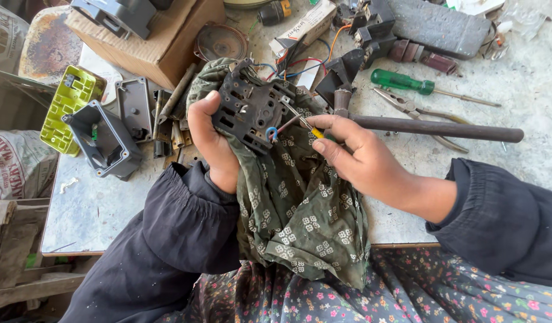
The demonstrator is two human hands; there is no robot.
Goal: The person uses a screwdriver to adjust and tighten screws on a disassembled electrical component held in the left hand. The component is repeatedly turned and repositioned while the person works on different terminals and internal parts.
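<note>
Her left hand (211,140) grips one black switch plate (250,110) over a green cloth (300,203), while her right hand (353,157) pinches one small yellow-handled screwdriver (301,121), tip slanting up-left into the plate. One green screwdriver (403,81) lies on the tabletop (527,90).

A black perforated switch plate (250,110) is seen at the centre, with blue, red and orange wires (288,63) just behind it and an olive-green cloth (300,203) printed with small pale flower clusters beneath it. To the plate's left, a lime-yellow plastic housing (69,107) and a grey box (102,140) are found on the pale grey, speckled bench (90,209). To its right, a screwdriver with a green handle (401,81) is shown, and dark navy sleeves (168,239) and a dark skirt (407,293) with pink flowers below.
</note>
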